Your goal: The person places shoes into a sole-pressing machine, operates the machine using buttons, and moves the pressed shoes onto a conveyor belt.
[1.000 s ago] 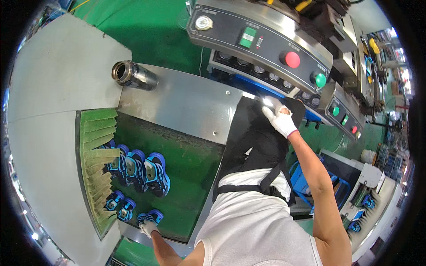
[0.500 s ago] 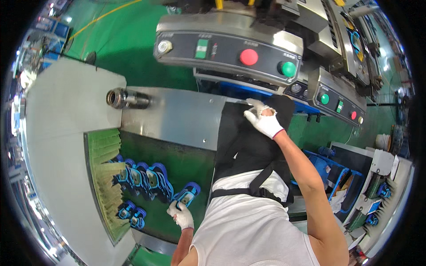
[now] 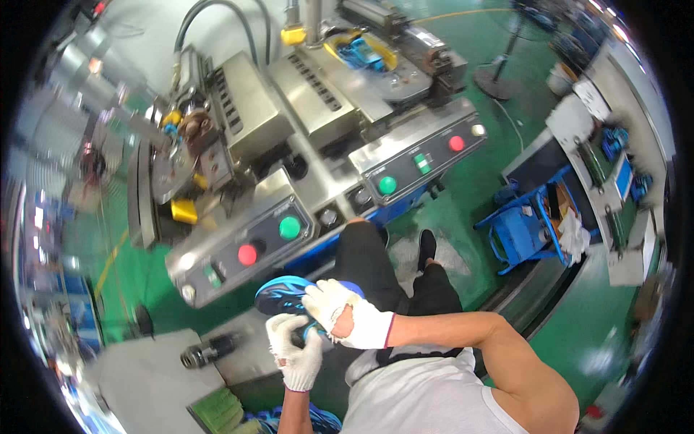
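Observation:
A blue and black shoe (image 3: 278,296) is held just in front of my body, near the edge of the machine, with its dark side up. My right hand (image 3: 352,315), in a white glove, lies across the shoe with its fingers closed over it. Below it my gloved left hand (image 3: 295,356) curls its fingers and thumb at the shoe's near edge. Both hands cover part of the shoe, so its near side is hidden.
A metal machine carries two control panels with red and green buttons (image 3: 289,228). Another blue shoe (image 3: 361,54) sits in its right station. A dark metal cylinder (image 3: 211,349) lies at left. More shoes (image 3: 325,419) show below my left forearm. A blue cart (image 3: 517,231) stands right.
My left hand has brought a shoe up from the conveyor. My right hand has come across from my lap onto it. The view has swung toward the machine.

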`<act>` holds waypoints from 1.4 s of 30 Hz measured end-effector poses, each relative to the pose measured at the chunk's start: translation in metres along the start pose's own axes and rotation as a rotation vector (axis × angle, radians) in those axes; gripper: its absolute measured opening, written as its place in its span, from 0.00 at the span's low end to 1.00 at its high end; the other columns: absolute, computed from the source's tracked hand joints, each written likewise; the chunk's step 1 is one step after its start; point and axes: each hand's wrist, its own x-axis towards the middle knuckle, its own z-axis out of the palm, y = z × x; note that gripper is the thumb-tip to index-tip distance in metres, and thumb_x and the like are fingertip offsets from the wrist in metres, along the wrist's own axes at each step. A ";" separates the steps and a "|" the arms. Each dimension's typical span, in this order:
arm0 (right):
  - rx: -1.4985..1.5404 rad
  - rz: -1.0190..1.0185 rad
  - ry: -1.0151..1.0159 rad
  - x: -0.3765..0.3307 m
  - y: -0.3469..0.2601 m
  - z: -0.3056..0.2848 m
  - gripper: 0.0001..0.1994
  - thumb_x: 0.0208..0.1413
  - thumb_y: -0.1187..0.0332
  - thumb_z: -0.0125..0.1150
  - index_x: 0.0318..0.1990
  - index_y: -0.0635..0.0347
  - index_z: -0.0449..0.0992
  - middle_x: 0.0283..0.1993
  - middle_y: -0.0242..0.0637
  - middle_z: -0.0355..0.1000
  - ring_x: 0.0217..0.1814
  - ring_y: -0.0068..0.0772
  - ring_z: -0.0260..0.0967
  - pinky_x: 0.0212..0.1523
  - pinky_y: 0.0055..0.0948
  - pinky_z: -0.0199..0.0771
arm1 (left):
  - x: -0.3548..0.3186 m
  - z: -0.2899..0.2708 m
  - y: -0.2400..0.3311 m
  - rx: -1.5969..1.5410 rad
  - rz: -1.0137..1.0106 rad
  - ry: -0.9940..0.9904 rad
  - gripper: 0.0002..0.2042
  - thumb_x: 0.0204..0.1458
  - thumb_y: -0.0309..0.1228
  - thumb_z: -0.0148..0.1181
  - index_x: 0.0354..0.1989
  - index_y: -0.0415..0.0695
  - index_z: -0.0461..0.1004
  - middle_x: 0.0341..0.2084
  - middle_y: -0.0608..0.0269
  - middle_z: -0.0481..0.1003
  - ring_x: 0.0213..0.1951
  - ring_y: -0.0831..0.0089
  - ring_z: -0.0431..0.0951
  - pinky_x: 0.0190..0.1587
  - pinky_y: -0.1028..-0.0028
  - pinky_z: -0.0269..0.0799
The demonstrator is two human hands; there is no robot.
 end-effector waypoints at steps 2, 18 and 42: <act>0.196 0.114 0.227 -0.016 0.033 -0.008 0.28 0.49 0.64 0.65 0.58 0.70 0.73 0.54 0.58 0.75 0.58 0.60 0.73 0.64 0.48 0.73 | 0.047 0.017 0.035 -0.109 0.173 -0.160 0.14 0.45 0.17 0.68 0.42 0.41 0.78 0.43 0.53 0.75 0.44 0.58 0.78 0.49 0.64 0.76; 1.842 1.330 1.111 -0.235 0.103 -0.049 0.28 0.51 0.66 0.74 0.58 0.72 0.75 0.52 0.39 0.77 0.46 0.31 0.76 0.48 0.34 0.79 | 0.442 0.267 0.142 0.045 0.353 -0.195 0.30 0.63 0.44 0.63 0.70 0.42 0.69 0.63 0.46 0.75 0.64 0.55 0.76 0.67 0.61 0.70; 1.600 1.307 1.403 -0.200 0.154 -0.053 0.27 0.55 0.70 0.70 0.62 0.62 0.72 0.49 0.30 0.77 0.43 0.24 0.76 0.42 0.32 0.83 | 0.439 0.244 0.193 -0.665 0.509 0.206 0.12 0.71 0.26 0.53 0.59 0.41 0.76 0.55 0.54 0.79 0.55 0.66 0.79 0.64 0.66 0.72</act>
